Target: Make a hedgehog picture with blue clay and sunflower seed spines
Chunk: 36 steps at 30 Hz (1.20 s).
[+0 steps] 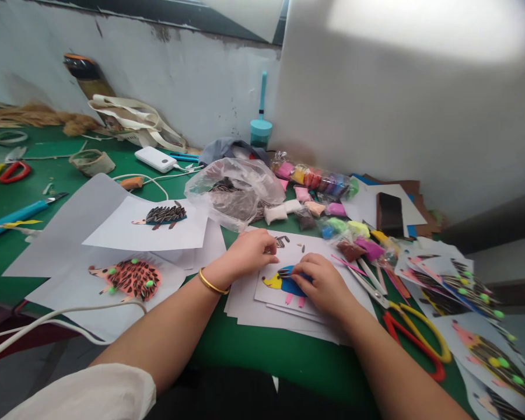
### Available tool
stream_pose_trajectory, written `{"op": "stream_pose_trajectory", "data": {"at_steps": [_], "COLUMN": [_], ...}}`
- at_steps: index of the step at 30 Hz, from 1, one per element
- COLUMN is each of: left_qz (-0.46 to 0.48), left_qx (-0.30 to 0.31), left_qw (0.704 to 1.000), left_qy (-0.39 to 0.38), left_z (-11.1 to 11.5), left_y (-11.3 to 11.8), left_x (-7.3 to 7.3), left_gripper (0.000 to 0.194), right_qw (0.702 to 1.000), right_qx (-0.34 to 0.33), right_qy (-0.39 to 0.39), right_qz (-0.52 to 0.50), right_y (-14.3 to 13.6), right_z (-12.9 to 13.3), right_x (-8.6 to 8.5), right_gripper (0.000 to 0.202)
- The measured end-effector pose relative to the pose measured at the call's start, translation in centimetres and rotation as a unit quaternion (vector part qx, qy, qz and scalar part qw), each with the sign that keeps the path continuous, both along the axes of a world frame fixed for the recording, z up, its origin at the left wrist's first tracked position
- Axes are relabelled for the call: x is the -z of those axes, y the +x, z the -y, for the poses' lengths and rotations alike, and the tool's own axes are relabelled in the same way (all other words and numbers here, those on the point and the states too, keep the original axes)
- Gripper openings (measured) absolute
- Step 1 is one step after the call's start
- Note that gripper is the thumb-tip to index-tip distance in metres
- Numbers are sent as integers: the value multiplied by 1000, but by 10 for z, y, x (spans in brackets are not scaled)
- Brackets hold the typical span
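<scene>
A clay hedgehog with a yellow head point(273, 282), blue body point(290, 286) and pink feet lies on a stack of white paper point(262, 315). A few striped sunflower seeds point(284, 272) sit on the blue back. My right hand point(318, 284) is over the body, its thumb and fingers closed at those seeds. Just above the hedgehog's head, my left hand point(254, 255) has its fingers curled together in a pinch; what they hold, if anything, is hidden. Loose seeds point(282, 241) lie on the paper beside its fingertips.
A plastic bag of seeds point(236, 195) and packets of coloured clay point(300, 193) lie behind the paper. Large scissors point(402, 326) rest at right, near finished hedgehog sheets point(485, 350). More hedgehog pictures point(133, 280) and a white cable point(61, 315) are at left.
</scene>
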<state>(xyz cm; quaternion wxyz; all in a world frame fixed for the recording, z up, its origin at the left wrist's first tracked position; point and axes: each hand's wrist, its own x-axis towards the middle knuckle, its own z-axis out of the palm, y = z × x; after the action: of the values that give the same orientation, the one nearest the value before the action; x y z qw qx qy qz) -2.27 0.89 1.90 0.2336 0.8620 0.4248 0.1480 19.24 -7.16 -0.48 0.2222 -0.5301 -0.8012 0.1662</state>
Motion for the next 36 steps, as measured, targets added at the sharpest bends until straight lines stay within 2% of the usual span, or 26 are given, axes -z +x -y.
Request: {"op": "stream_pose_trajectory", "data": {"at_steps": [5,10,20,28,36], "left_qz": [-20,-34,-46,-50,-65], "left_qx": [39,64,56,40,42], "left_qw": [999,997,997,998,997], "left_qy": [-7,22,9,10,4], "left_z": [3,9,12,7,7], "left_y": [4,10,14,10,11], "left_x": [4,10,11,10,9], "left_gripper": [19,22,23,26,25], "right_qw": [1000,1000,1000,998,999], "right_qx": [4,1,-4,15,18], "right_qy": [-3,0,-5,-10,-20], "right_qz": [1,0,-5,-60,-46], "right_y": [-1,-1,-4,5,4], "right_z": [0,0,-1,-3,-4], "right_x": [1,1,1,-1,2], "right_gripper": [11,11,12,12,13]}}
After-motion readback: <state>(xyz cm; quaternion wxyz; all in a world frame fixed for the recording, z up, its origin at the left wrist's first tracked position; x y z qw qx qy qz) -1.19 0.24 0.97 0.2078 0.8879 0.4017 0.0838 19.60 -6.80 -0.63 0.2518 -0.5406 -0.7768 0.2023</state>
